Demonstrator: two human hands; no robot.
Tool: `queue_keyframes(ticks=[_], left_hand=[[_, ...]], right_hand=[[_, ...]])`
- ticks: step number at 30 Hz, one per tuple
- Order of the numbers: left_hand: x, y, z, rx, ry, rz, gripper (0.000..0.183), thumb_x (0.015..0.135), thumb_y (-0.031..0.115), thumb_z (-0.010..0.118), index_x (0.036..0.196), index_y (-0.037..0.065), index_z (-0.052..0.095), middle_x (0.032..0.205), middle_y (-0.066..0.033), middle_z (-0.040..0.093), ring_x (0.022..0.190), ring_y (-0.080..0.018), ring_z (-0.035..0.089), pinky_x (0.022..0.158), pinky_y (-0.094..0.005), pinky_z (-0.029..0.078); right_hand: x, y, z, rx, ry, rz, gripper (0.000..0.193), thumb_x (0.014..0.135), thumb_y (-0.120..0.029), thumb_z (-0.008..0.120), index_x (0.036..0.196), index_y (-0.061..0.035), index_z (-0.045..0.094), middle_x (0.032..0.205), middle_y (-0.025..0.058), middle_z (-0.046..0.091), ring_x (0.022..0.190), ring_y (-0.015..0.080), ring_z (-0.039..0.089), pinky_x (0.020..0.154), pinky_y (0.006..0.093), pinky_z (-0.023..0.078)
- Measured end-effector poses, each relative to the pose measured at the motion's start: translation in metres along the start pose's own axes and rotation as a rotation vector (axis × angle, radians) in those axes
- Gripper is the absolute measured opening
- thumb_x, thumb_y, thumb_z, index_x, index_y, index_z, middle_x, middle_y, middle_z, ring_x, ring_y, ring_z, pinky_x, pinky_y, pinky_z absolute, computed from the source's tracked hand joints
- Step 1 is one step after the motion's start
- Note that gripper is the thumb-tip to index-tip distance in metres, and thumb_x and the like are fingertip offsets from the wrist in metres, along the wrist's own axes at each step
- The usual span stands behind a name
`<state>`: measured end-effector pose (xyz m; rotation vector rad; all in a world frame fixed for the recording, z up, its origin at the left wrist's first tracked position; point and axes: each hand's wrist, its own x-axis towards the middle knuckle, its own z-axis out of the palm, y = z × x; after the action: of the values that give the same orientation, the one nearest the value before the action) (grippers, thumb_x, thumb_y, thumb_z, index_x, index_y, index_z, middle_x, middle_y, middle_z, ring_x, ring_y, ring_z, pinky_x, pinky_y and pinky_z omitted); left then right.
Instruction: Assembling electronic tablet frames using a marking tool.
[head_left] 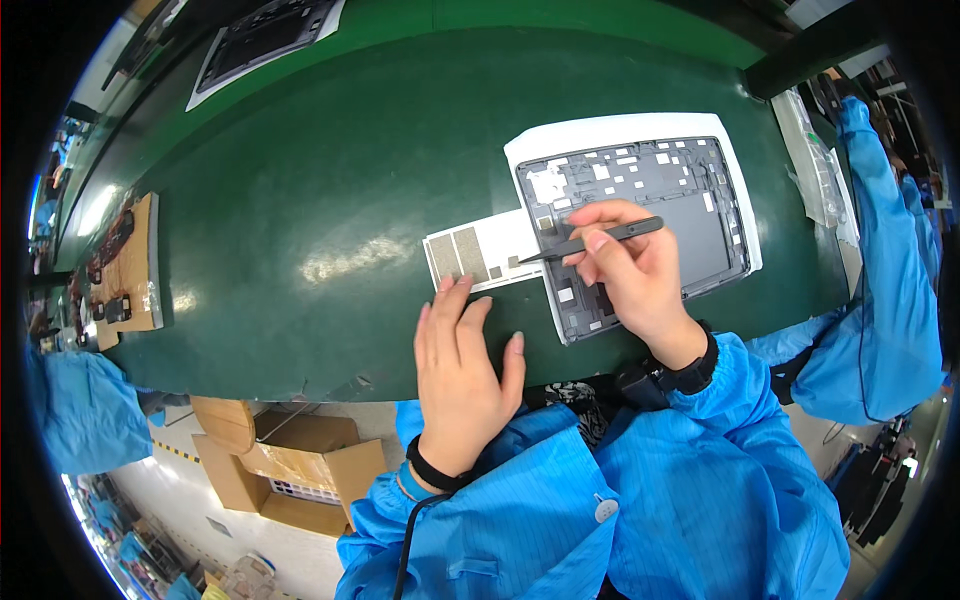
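My right hand (635,270) pinches a pair of black tweezers (610,236), whose tip points left at a small grey pad on a white backing sheet (505,236). Whether the tip touches the pad I cannot tell. Larger grey-brown pads (457,256) sit on the sheet's left part. My left hand (462,372) lies with fingers stretched out, fingertips at the sheet's lower left edge. Under my right hand is a dark grey tablet-like housing (690,235) dotted with small white patches, resting on a white foam sheet (620,128). The backing sheet meets the housing's left side.
The green table (300,220) spreads around the work. Another dark housing (265,42) lies at the far left. A brown board with black parts (135,265) stands at the left edge. Clear plastic packaging (815,170) and a blue-sleeved person (885,290) are at the right. An open cardboard box (300,470) sits below.
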<state>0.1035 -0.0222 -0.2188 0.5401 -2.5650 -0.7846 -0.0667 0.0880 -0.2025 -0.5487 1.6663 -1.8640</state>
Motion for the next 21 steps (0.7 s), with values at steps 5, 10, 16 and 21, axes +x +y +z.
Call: queue_keyframes(ticks=[5,10,16,21], left_hand=[[-0.004,0.003,-0.001,0.010,0.047,0.119,0.029,0.078,0.004,0.068,0.106,0.002,0.061,0.120,-0.0145,0.061,0.114,-0.0359,0.056,0.097,-0.0447,0.042],[-0.003,0.014,0.010,-0.054,0.002,0.179,0.023,0.075,0.003,0.070,0.097,0.004,0.063,0.113,-0.0086,0.064,0.107,-0.0298,0.060,0.091,-0.0418,0.043],[-0.001,0.016,0.015,-0.024,-0.020,0.193,0.022,0.075,0.002,0.069,0.096,0.004,0.063,0.112,-0.0086,0.065,0.105,-0.0294,0.060,0.090,-0.0411,0.043],[-0.001,0.017,0.016,-0.005,-0.013,0.185,0.019,0.075,0.002,0.069,0.093,0.005,0.064,0.111,-0.0079,0.065,0.105,-0.0296,0.059,0.090,-0.0410,0.043]], right_hand=[[-0.019,-0.015,-0.025,-0.060,0.060,0.236,0.018,0.094,-0.004,0.055,0.107,0.0052,0.064,0.078,0.0032,0.061,0.065,0.0073,0.055,0.072,0.0282,0.056],[-0.036,-0.010,-0.035,-0.120,0.060,0.171,0.017,0.095,-0.004,0.055,0.107,0.0040,0.063,0.081,0.0030,0.062,0.066,0.0061,0.054,0.072,0.0267,0.055],[-0.036,0.000,-0.035,-0.084,0.001,0.116,0.017,0.095,-0.004,0.055,0.108,0.0037,0.063,0.085,0.0034,0.062,0.071,0.0052,0.055,0.071,0.0240,0.052],[-0.034,0.001,-0.036,-0.109,-0.025,0.090,0.015,0.096,-0.004,0.054,0.107,0.0031,0.061,0.095,0.0041,0.062,0.082,0.0060,0.058,0.073,0.0209,0.049]])
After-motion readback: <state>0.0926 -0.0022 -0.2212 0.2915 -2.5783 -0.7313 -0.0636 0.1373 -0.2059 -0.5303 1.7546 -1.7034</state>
